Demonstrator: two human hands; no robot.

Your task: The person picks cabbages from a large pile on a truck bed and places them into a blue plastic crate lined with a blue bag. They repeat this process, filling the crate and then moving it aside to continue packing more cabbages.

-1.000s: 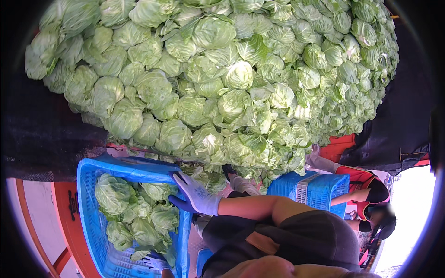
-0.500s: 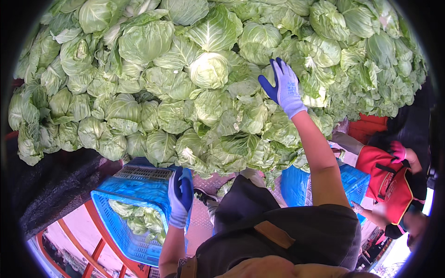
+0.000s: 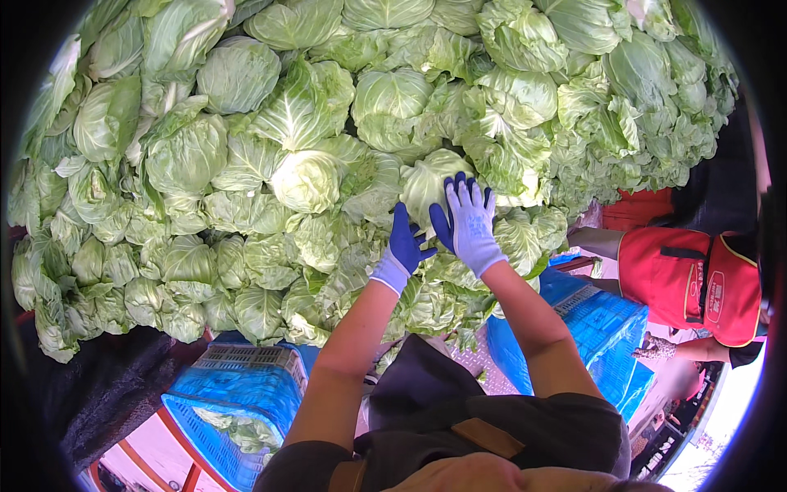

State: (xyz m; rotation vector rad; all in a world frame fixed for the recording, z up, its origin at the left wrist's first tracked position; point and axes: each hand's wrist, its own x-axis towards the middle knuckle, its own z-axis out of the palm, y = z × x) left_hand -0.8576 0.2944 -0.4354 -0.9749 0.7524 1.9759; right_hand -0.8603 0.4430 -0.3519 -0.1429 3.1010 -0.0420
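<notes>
A large pile of green cabbages (image 3: 229, 82) fills the upper view. My right hand (image 3: 467, 220), in a pale lavender glove with dark blue palm, lies with fingers spread on the lower right side of a light green cabbage (image 3: 426, 180). My left hand (image 3: 404, 243), gloved the same way, is at that cabbage's lower left, its fingers apart and slightly curved. A paler cabbage (image 3: 303, 180) sits to the upper left of both hands.
A blue crate with cabbages (image 3: 201, 406) stands at lower left; blue crates (image 3: 557, 336) are at lower right. A co-worker in a red vest (image 3: 680, 275) is at the right. A dark tarp (image 3: 86, 385) hangs at left.
My left hand has left the blue crate and moved up to the pile. My right hand has moved slightly down and left onto a cabbage. The view has shifted toward the pile.
</notes>
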